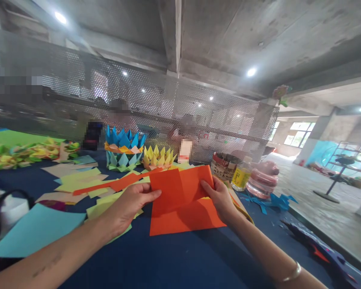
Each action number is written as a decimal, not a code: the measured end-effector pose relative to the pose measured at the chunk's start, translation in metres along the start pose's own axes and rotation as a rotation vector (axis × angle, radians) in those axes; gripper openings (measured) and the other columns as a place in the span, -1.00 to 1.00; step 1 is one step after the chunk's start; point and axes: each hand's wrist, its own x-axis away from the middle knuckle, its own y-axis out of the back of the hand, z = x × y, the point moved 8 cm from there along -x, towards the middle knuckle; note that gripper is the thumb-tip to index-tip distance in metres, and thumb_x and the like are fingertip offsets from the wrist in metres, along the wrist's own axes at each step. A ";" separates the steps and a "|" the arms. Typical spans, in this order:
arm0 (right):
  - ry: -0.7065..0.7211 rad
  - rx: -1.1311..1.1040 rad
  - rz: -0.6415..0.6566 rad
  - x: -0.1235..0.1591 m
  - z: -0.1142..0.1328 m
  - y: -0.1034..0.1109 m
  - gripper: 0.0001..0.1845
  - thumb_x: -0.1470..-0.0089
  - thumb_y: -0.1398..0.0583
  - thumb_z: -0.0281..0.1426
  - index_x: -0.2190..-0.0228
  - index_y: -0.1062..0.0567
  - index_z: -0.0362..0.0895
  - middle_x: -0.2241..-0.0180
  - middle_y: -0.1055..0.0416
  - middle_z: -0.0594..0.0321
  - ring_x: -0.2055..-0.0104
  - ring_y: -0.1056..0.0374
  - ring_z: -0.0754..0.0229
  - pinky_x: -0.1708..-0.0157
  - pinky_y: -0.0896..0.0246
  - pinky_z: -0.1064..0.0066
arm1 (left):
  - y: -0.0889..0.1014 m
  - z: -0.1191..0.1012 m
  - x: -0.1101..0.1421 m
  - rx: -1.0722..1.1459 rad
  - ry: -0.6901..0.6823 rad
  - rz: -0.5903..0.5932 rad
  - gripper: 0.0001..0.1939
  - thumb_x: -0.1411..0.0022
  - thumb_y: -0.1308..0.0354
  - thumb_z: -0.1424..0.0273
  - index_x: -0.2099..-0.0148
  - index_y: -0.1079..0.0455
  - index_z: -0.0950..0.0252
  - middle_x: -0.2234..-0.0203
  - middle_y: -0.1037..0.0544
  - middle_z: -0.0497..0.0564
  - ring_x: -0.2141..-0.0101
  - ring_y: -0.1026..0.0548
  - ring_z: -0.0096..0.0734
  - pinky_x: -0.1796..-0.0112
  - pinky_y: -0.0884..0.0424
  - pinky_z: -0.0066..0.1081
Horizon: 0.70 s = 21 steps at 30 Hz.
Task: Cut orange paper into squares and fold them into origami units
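Between my two hands is a sheet of orange paper [171, 186], raised over the table, with a crease running down near its middle. My left hand [135, 202] pinches its left edge, thumb in front. At the right edge, my right hand [221, 196] grips the paper between thumb and fingers. Below it another orange sheet [186, 218] shows; whether the two are joined I cannot tell. Orange strips [117, 182] and scattered yellow paper pieces [81, 180] lie left of my hands.
Folded-paper rings in blue [124, 146] and yellow [159, 156] stand behind. A woven basket [225, 164], a yellow-labelled bottle [241, 174] and a pink jug [262, 180] are at the right. Light-blue paper [42, 230] lies left, a dark glue-gun-like tool [325, 253] lower right. A perforated screen [156, 100] rises behind.
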 end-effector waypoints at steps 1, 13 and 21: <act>0.007 -0.012 -0.011 0.001 -0.001 -0.001 -0.64 0.01 -0.23 -0.10 0.31 -0.41 -0.13 0.35 -0.50 0.14 0.32 -0.41 0.05 0.35 -0.34 0.32 | -0.001 0.001 0.001 0.007 0.017 0.010 -0.71 0.14 -0.41 0.24 0.36 -0.54 0.29 0.29 -0.68 0.11 0.13 -0.59 -0.09 0.11 -0.46 -0.28; 0.133 0.064 -0.115 0.012 0.010 -0.003 -0.40 -0.03 -0.23 -0.06 0.01 -0.26 -0.13 0.05 -0.44 -0.01 0.03 -0.41 -0.07 0.11 -0.39 0.18 | 0.005 -0.009 -0.004 -0.017 -0.142 -0.056 -0.32 0.17 -0.41 0.24 -0.06 -0.43 0.27 0.27 -0.68 0.05 0.21 -0.62 -0.12 0.10 -0.50 -0.20; 0.766 0.924 -0.128 0.047 0.063 -0.027 -0.44 -0.24 -0.10 -0.26 -0.20 -0.12 -0.10 -0.21 -0.20 -0.07 -0.28 -0.06 -0.10 -0.19 0.13 -0.03 | -0.009 -0.007 0.003 -0.244 -0.250 0.047 -0.16 -0.04 -0.23 0.37 -0.36 -0.07 0.23 0.47 -0.58 -0.11 0.36 -0.58 -0.31 0.33 -0.42 -0.44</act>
